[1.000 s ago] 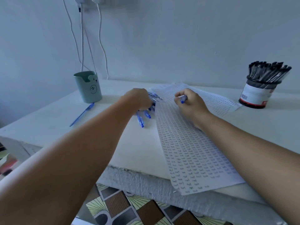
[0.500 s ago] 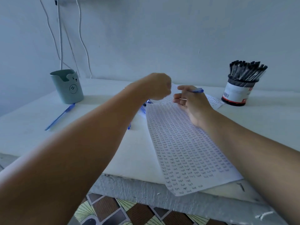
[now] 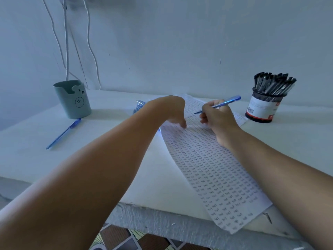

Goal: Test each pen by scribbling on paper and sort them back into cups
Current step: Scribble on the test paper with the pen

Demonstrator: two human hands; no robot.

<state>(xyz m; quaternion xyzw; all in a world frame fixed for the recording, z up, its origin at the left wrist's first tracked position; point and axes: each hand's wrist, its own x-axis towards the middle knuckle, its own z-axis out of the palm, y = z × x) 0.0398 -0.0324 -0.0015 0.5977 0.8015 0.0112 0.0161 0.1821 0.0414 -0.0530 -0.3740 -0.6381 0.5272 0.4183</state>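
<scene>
A long sheet of paper [image 3: 212,166] covered in small scribbles runs across the white table. My right hand [image 3: 217,118] holds a blue pen [image 3: 221,104] in a writing grip, its tip just above the paper's far part. My left hand [image 3: 173,110] rests fingertips down on the paper's left edge, beside it. A bundle of blue pens [image 3: 139,105] lies behind my left wrist, mostly hidden. A green bear cup [image 3: 73,99] stands at the far left, and a white cup [image 3: 263,110] full of black pens [image 3: 273,85] stands at the far right.
One loose blue pen [image 3: 63,133] lies on the table [image 3: 36,156] in front of the green cup. White cables [image 3: 66,42] hang down the wall behind that cup. The table's rough front edge [image 3: 162,219] runs below the paper, with patterned floor under it.
My left hand has left the pen bundle and come down on the paper's left edge. My right hand turned the blue pen into a writing grip, its end pointing up right.
</scene>
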